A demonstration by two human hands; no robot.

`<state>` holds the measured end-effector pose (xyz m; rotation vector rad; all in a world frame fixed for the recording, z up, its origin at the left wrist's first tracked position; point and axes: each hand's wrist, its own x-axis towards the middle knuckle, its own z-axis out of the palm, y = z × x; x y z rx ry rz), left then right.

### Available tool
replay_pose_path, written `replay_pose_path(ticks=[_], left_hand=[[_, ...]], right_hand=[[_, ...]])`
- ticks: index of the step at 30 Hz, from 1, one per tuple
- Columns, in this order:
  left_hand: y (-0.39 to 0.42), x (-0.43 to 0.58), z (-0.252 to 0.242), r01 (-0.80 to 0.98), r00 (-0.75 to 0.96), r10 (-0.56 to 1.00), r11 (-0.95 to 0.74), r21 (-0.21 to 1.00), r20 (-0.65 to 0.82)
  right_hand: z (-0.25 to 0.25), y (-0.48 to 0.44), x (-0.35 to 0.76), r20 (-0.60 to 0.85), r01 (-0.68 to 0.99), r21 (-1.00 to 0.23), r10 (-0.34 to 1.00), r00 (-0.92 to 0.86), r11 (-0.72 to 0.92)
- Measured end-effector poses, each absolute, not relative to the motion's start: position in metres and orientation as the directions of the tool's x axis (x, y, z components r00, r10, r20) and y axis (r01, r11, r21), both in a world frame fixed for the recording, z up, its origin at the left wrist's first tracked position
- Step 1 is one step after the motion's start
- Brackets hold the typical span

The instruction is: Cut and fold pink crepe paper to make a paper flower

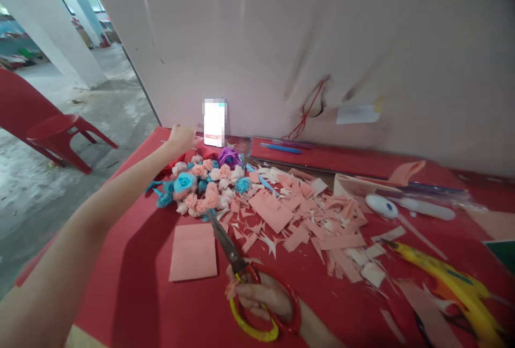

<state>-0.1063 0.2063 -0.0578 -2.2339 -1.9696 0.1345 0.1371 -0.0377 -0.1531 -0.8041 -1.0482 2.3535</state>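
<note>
My left arm reaches across to the back left of the red table, where my left hand is beside a lit phone leaning on the wall; its fingers are blurred. My right hand holds scissors by their red and yellow handles, blades pointing away to the upper left. A bit of crumpled pink paper is at its fingers. A square pink paper lies left of the scissors. Beyond it is a heap of paper flowers in blue, pink, white and purple.
Pink paper scraps cover the middle of the red table. To the right are a yellow glue gun and a white plastic tool. A blue pen lies near the wall. A red chair stands at far left.
</note>
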Motion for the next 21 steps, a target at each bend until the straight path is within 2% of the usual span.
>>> replay_pose_path(ticks=[4, 7, 9, 10, 12, 14, 17, 21], left_hand=[[0.133, -0.112, -0.033, 0.984, 0.125, 0.985, -0.108, -0.14, 0.122], [0.062, -0.103, -0.034, 0.978, 0.206, 0.975, -0.204, -0.032, 0.085], [0.02, -0.09, -0.042, 0.846, 0.428, 0.901, -0.425, 0.321, 0.065], [0.002, -0.082, -0.046, 0.739, 0.543, 0.838, -0.51, 0.44, 0.06], [-0.024, -0.067, -0.052, 0.586, 0.634, 0.77, -0.539, 0.605, 0.072], [-0.037, -0.054, -0.053, 0.484, 0.668, 0.739, -0.516, 0.707, 0.082], [-0.042, -0.04, -0.048, 0.343, 0.676, 0.705, -0.559, 0.755, 0.215], [-0.042, -0.028, -0.043, 0.287, 0.667, 0.641, -0.691, 0.663, 0.38]], right_hand=[[-0.152, -0.038, 0.136, -0.322, -0.214, -0.749, 0.627, -0.709, -0.627], [-0.141, -0.037, 0.131, -0.325, -0.265, -0.762, 0.702, -0.633, -0.591], [-0.13, -0.037, 0.128, -0.318, -0.306, -0.778, 0.764, -0.561, -0.549], [-0.123, -0.038, 0.127, -0.311, -0.323, -0.787, 0.79, -0.528, -0.526], [-0.108, -0.041, 0.126, -0.291, -0.342, -0.807, 0.829, -0.478, -0.481], [-0.092, -0.045, 0.128, -0.272, -0.337, -0.835, 0.858, -0.436, -0.436], [-0.071, -0.054, 0.134, -0.262, -0.306, -0.873, 0.894, -0.365, -0.38], [-0.051, -0.069, 0.141, -0.274, -0.243, -0.904, 0.913, -0.302, -0.351]])
